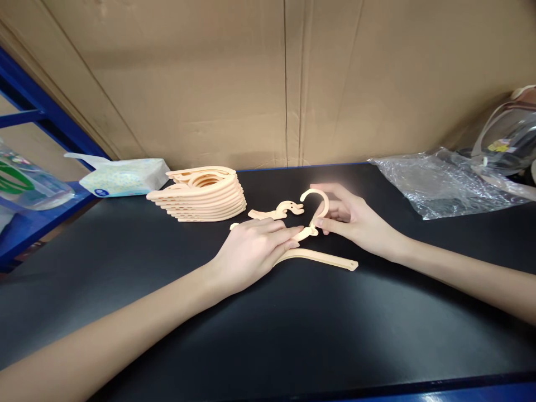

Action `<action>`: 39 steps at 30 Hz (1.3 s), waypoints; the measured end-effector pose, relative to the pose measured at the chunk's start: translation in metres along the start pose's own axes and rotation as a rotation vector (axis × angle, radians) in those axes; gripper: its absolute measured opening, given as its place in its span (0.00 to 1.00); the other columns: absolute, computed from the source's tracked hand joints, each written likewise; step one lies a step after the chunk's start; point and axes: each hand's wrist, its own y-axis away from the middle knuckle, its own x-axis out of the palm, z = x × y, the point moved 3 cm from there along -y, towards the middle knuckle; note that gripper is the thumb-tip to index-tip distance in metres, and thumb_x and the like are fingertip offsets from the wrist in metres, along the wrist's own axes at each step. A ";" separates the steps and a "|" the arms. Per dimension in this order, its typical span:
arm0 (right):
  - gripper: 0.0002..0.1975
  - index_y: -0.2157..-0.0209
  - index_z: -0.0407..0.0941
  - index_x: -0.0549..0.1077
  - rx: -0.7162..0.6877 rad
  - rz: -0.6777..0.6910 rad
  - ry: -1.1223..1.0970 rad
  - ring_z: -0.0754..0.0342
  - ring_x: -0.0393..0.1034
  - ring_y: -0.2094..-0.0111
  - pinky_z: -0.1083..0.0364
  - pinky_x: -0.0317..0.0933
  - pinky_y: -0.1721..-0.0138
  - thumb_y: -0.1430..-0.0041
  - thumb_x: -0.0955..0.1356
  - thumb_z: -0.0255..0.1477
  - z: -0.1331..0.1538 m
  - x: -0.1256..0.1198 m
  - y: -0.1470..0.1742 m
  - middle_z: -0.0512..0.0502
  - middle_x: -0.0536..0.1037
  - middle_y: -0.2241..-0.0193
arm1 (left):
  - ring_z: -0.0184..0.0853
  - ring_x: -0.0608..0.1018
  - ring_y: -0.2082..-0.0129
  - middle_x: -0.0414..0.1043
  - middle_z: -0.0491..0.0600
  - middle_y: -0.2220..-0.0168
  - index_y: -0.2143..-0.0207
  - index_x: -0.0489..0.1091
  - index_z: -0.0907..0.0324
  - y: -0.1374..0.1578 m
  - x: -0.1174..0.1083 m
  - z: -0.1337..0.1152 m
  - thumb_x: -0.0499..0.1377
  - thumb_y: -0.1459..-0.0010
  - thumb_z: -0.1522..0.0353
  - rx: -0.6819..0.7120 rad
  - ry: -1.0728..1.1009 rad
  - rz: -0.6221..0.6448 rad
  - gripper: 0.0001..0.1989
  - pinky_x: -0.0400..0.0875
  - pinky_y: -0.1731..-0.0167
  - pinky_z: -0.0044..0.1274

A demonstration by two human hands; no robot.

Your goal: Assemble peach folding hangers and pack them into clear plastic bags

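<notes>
My right hand (345, 215) pinches a peach-coloured plastic hanger hook (322, 196) near its base, the curve rising to the left. Under my left hand (255, 248) lies a hanger arm (305, 234), gripped by the fingers; its right end meets the foot of the hook. Whether the two are locked together I cannot tell. Part of that arm is hidden by the left hand. Just behind the hands rests another loose peach piece (285, 210) with a curved, holed end. In front lies a long hanger arm (324, 257), its left end beneath the left hand.
A stack of folded peach hangers (201, 198) stands at the back left on the black table (268, 346). Behind it is a tissue pack (125, 177). Clear plastic wrap (435, 184) and a transparent bag (508, 139) lie at right. A cardboard wall (209, 84) closes the back.
</notes>
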 end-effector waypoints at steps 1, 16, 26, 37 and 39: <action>0.26 0.46 0.47 0.59 -0.007 0.005 0.009 0.54 0.72 0.72 0.47 0.70 0.63 0.45 0.69 0.31 0.000 0.000 0.000 0.54 0.75 0.72 | 0.32 0.77 0.66 0.77 0.48 0.65 0.49 0.72 0.57 0.000 0.000 0.000 0.48 0.32 0.65 0.000 0.003 0.002 0.17 0.66 0.68 0.21; 0.27 0.43 0.49 0.59 -0.060 0.064 0.014 0.50 0.73 0.56 0.45 0.64 0.51 0.42 0.68 0.35 -0.004 0.000 0.001 0.48 0.77 0.59 | 0.28 0.73 0.77 0.75 0.40 0.73 0.59 0.73 0.55 -0.002 -0.011 0.004 0.56 0.43 0.69 -0.277 0.248 0.178 0.10 0.61 0.78 0.18; 0.14 0.62 0.46 0.72 -0.360 0.137 0.633 0.55 0.65 0.68 0.54 0.60 0.67 0.42 0.68 0.42 0.007 0.007 0.014 0.49 0.72 0.70 | 0.28 0.75 0.75 0.70 0.45 0.66 0.50 0.58 0.56 0.002 -0.011 0.021 0.55 0.40 0.69 -0.484 1.008 0.302 0.16 0.70 0.79 0.18; 0.12 0.60 0.43 0.74 -0.560 0.238 0.850 0.54 0.65 0.65 0.54 0.59 0.61 0.32 0.60 0.30 0.007 0.009 0.016 0.45 0.73 0.65 | 0.27 0.74 0.75 0.69 0.42 0.75 0.63 0.64 0.58 0.002 -0.010 0.018 0.54 0.36 0.60 -0.605 1.074 0.260 0.10 0.73 0.72 0.20; 0.13 0.62 0.41 0.72 -0.581 0.222 0.862 0.54 0.64 0.66 0.53 0.59 0.61 0.32 0.57 0.28 0.008 0.009 0.016 0.44 0.73 0.66 | 0.28 0.76 0.72 0.74 0.45 0.70 0.65 0.67 0.59 0.002 -0.010 0.018 0.56 0.37 0.60 -0.652 1.091 0.272 0.11 0.73 0.69 0.21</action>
